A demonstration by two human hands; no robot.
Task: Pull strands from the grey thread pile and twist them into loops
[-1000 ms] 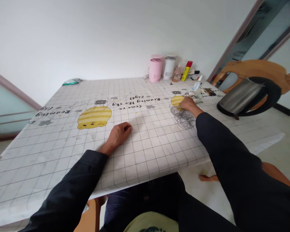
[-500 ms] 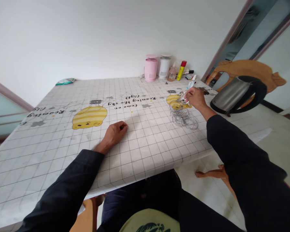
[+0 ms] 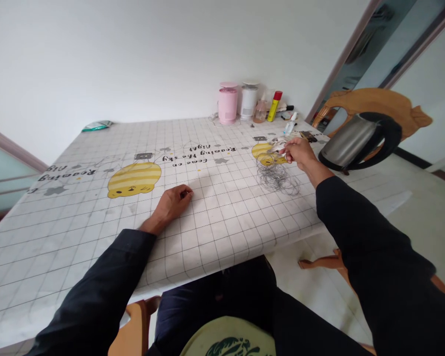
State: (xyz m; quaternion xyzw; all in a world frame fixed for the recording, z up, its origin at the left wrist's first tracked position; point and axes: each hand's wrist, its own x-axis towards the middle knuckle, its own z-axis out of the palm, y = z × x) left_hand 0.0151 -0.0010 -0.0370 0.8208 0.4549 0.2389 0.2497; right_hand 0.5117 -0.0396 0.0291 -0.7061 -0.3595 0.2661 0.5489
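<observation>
My left hand rests on the checked tablecloth with its fingers curled in, and nothing shows in it. Farther right, my right hand has thumb and fingertips pinched together close above the cloth. Beside these fingertips is a small whitish crumpled thing; whether they grip it or something thinner cannot be told. A loose tangle of thin grey wire or thread lies just left of and below the right hand, partly over a printed yellow bear.
A steel kettle with a black handle stands at the right, before a wooden chair. Along the wall are a pink container, a white container, a pump bottle and a yellow-red can. A green-white packet lies far left.
My right hand has lowered slightly, and the whitish thing at its fingertips now sits behind them instead of hanging below. My left hand stays in place. The whole view has shifted a little.
</observation>
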